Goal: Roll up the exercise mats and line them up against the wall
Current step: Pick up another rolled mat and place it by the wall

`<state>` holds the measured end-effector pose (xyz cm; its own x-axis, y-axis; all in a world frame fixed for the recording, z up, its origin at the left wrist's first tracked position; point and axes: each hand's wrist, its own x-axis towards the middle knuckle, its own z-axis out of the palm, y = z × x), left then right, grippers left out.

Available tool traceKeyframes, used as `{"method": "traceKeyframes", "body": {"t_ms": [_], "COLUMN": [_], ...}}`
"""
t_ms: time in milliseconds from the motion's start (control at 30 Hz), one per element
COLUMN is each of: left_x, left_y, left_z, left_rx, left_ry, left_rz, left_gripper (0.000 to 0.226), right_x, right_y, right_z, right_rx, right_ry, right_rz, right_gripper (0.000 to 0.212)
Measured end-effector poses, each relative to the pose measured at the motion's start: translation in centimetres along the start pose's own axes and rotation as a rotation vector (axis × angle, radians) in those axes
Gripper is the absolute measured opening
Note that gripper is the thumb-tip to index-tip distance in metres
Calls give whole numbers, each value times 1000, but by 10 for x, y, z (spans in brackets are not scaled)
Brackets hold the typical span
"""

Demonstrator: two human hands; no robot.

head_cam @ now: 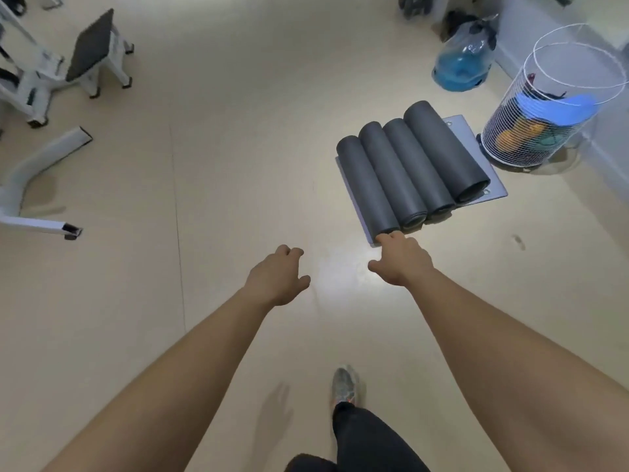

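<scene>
Saw four dark grey rolled foam mats (408, 168) abreast just beside white wire basket (544, 131), long axes running away from hands. Held right hand (403, 262) nearer, fingers (391, 238) loosely curled, empty, at end roll's near end; left hand (277, 277) likewise, farther off.

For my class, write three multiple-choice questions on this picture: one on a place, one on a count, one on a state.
1. Beside the rolled mats, the wire basket stands: A to their right; B to their left; C on top of them.
2. How many rolled mats are there? A two; B six; C four.
3. The left hand is: A gripping a mat; B empty, fingers loose; C holding the basket.
Answers: 1 A, it stands to the right of the rolls; 2 C, four rolls lie side by side; 3 B, nothing is in its fingers.
</scene>
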<state>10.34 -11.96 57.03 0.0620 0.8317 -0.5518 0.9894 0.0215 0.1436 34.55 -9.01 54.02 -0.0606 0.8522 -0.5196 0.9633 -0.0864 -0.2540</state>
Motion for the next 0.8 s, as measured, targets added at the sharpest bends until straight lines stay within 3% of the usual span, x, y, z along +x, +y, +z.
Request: {"method": "traceKeyframes", "body": {"t_ms": [433, 800], "left_x": [373, 708], "left_y": [-43, 24], "left_z": [-116, -63], "left_rx": [141, 273], "left_ry": [-211, -325], "left_rz": [181, 292], "left_gripper": [63, 59], "right_x": [283, 534], "right_y": [-20, 46], "right_z": [-13, 77], "right_rx": [396, 720], "right_ry": [-88, -139], "right_rz": [439, 717], "right_gripper": [58, 60]}}
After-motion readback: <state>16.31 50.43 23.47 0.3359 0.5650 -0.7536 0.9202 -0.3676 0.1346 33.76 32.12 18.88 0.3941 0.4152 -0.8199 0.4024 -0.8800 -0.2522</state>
